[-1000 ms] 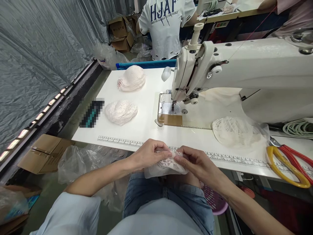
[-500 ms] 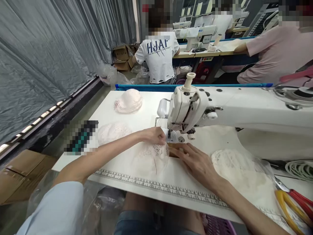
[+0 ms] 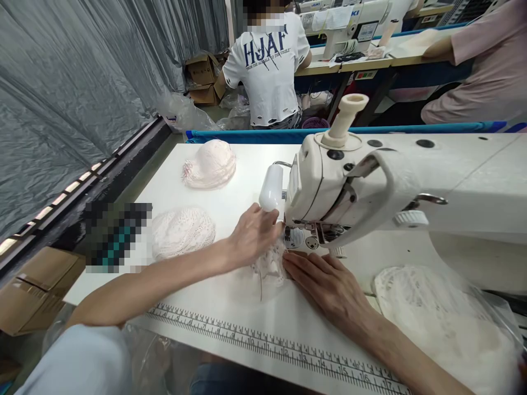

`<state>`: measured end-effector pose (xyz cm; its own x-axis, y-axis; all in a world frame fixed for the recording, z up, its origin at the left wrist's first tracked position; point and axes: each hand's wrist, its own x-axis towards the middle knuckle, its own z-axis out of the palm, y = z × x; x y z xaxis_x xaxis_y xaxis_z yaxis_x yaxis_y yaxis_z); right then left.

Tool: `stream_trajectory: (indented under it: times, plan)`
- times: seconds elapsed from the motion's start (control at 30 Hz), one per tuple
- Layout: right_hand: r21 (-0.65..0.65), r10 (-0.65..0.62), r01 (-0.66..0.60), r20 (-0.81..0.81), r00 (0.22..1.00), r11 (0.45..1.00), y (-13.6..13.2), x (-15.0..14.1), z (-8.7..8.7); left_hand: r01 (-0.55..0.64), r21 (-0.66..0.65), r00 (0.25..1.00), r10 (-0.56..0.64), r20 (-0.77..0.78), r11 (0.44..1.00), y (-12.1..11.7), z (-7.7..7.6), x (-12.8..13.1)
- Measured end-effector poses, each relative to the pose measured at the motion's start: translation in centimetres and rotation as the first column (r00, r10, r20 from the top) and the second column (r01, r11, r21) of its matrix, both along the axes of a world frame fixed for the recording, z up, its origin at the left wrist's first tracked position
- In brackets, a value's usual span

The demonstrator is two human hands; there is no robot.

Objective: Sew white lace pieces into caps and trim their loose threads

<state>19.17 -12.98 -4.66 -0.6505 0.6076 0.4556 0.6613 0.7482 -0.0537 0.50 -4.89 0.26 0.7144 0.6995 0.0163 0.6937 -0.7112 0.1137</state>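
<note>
My left hand (image 3: 256, 233) is curling narrow, apparently closing on the top edge of the lace piece (image 3: 269, 269), probably to steer it. The lace piece is lying on the table (image 3: 242, 323) right by the needle end of the sewing machine (image 3: 321, 192), loose thread (image 3: 261, 285) trailing toward me. My right hand (image 3: 329, 291) is lying flat, gripping nothing, fingertips touching the lace's right edge, likely for pinning it level; exact finger pressure I'm not able to tell. Two lace bundles, one near (image 3: 183, 233), one far (image 3: 212, 164), are sitting left, seemingly out of the working spot. A paler lace stack (image 3: 440, 323) is resting beyond my right forearm, presumably within easy reach. The printed ruler (image 3: 267, 343) is running along the table's front edge, uncovered.
</note>
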Motion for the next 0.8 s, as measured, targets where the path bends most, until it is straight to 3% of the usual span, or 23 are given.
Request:
stream_trajectory:
  times: [0.07,0.2,0.37,0.57,0.8]
  plan:
    - [-0.006,0.000,0.000,-0.024,1.000,1.000,-0.1,-0.2,0.0,0.078,0.139,0.996,-0.083,0.027,0.987,-1.7,-0.3,-0.3]
    - [-0.010,-0.033,0.032,-0.033,0.999,0.999,-0.4,-0.5,0.0,0.160,0.169,0.987,-0.161,-0.012,0.973,-3.1,-1.3,-0.8]
    - [0.003,-0.128,0.128,0.000,0.992,0.992,-0.4,-0.8,-0.2,0.197,0.181,0.976,-0.210,0.056,0.964,-1.1,-2.0,-1.0]
    - [0.016,-0.181,0.180,0.001,0.984,0.983,-0.1,-1.0,-0.1,0.275,0.086,0.950,-0.284,0.132,0.958,1.3,-2.3,-0.9]
    - [-0.006,-0.175,0.175,-0.012,0.984,0.985,-0.2,-1.0,-0.1,0.290,0.081,0.942,-0.300,0.151,0.953,1.4,-2.2,-0.9]
